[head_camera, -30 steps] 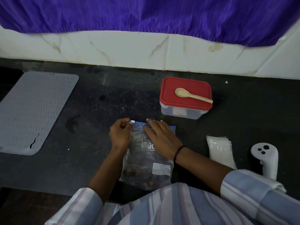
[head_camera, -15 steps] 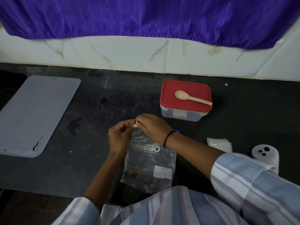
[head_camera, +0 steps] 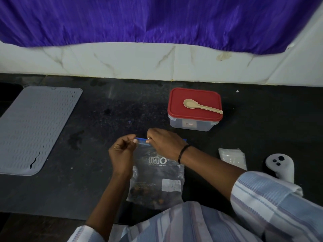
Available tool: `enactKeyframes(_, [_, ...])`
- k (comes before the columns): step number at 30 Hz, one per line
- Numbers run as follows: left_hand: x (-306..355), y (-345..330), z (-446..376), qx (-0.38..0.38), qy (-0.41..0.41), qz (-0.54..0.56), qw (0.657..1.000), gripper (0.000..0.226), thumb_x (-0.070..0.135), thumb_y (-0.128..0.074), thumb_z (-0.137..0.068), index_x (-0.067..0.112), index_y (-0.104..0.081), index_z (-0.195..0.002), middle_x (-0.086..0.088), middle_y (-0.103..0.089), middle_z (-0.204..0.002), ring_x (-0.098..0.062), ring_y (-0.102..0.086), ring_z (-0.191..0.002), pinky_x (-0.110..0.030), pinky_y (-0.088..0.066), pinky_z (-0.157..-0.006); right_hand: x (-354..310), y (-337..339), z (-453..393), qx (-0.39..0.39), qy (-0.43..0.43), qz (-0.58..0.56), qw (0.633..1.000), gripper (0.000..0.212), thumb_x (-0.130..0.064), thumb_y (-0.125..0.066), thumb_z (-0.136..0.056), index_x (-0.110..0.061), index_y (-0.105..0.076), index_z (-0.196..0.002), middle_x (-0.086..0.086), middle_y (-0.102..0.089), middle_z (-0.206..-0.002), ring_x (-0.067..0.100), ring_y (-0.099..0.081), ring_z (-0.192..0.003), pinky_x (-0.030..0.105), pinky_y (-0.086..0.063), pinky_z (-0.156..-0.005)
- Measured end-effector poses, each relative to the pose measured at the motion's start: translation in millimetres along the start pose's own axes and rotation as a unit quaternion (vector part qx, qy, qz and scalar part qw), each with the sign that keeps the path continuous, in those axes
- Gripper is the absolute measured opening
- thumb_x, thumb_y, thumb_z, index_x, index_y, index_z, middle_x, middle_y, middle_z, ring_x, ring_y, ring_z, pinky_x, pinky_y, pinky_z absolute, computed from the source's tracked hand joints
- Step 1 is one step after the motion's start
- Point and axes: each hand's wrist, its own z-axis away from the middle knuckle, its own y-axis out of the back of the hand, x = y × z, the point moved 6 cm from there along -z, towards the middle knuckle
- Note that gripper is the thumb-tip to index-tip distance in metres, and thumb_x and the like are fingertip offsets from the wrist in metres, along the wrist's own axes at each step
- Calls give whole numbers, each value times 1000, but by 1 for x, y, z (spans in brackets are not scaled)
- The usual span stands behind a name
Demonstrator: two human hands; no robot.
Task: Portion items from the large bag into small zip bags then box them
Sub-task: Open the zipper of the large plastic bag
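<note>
Just in front of the red-lidded box [head_camera: 194,109], the left hand [head_camera: 121,152] and right hand [head_camera: 165,144] are both pinching the large bag [head_camera: 156,179] at its blue zip strip [head_camera: 142,139], apparently to open it for portioning.

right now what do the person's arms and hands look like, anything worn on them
Both hands are bare: no gloves, no rings that can be made out. The right hand has a thin black band round its wrist. The left hand has nothing on its wrist. Both forearms are bare, with the sleeves pushed up near the elbows; the shirt is striped in pale blue, white and muted mauve.
</note>
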Motion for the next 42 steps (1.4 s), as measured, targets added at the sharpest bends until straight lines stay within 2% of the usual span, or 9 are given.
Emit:
enactKeyframes(6, [-7, 21, -5, -3, 39, 34, 999, 27, -4, -60, -92, 20, -73, -90, 1, -70, -84, -10, -62, -73, -23, -54, -65, 28, 3, 25, -25, -7, 33, 999, 16, -25, -47, -98, -12, -49, -87, 1, -50, -84, 19, -47, -68, 37, -38, -58])
enactKeyframes(13, [-9, 24, -5, 3, 42, 29, 999, 27, -5, -53, -96, 15, -71, -98, 8, -71, -80, -2, -63, -69, -16, -53, -62, 38, 9, 44, 76, 24, 157, 984, 19, -28, -41, -86, -15, -53, -79, 1, -54, -72, 18, -50, -61, 31, -37, -53])
enactKeyframes(18, [0, 14, -5, -64, 77, 12, 995, 35, -12, -41, -93, 8, -69, -88, 3, -68, -66, -6, -60, -55, -17, -48, -51, 41, 7, 56, 82, 28, 184, 979, 7, -21, -47, -80, -16, -52, -80, 2, -52, -73, 20, -49, -59, 36, -43, -50])
enactKeyframes(21, [20, 7, -15, -122, 30, -87, 988, 33, -11, -43, -89, 7, -70, -80, 1, -70, -73, -10, -61, -66, -19, -48, -57, 37, 11, 60, 93, 38, 189, 977, 4, -16, -51, -79, -15, -54, -81, 2, -51, -75, 19, -48, -62, 36, -44, -53])
enactKeyframes(25, [48, -22, -16, -257, -66, -272, 925, 20, 4, -60, -93, 9, -74, -80, 0, -73, -76, -8, -68, -67, -17, -51, -65, 27, 12, 69, 110, 65, 196, 972, 8, -11, -52, -83, -13, -59, -88, 2, -54, -81, 18, -49, -67, 34, -45, -57])
enactKeyframes(29, [46, -59, -14, -422, -101, -489, 756, 14, 28, -70, -88, 37, -73, -78, 28, -69, -72, 12, -64, -74, -4, -42, -67, 19, 10, 74, 121, 80, 206, 968, 13, -8, -55, -84, -14, -60, -95, 2, -55, -86, 19, -50, -72, 34, -45, -60])
enactKeyframes(31, [34, -70, -10, -473, -62, -517, 711, 12, 27, -69, -87, 36, -76, -82, 25, -71, -79, 11, -65, -81, -3, -43, -69, 16, 13, 76, 135, 87, 208, 965, 12, -10, -56, -85, -15, -60, -95, 1, -56, -87, 19, -50, -74, 34, -44, -62])
enactKeyframes(38, [25, -86, 6, -496, -85, -478, 720, 37, 18, -64, -93, 37, -58, -61, 23, -57, -60, 7, -53, -60, -9, -38, -60, 6, 22, 89, 189, 141, 232, 944, 13, -22, -59, -93, -15, -66, -101, 2, -63, -97, 23, -57, -91, 36, -44, -76])
enactKeyframes(42, [21, -88, 15, -498, -140, -489, 702, 35, 9, -60, -93, 32, -55, -67, 16, -57, -67, 6, -53, -62, -14, -41, -61, -3, 22, 94, 206, 150, 259, 932, 13, -21, -57, -94, -19, -65, -103, -1, -64, -100, 22, -57, -94, 38, -44, -79])
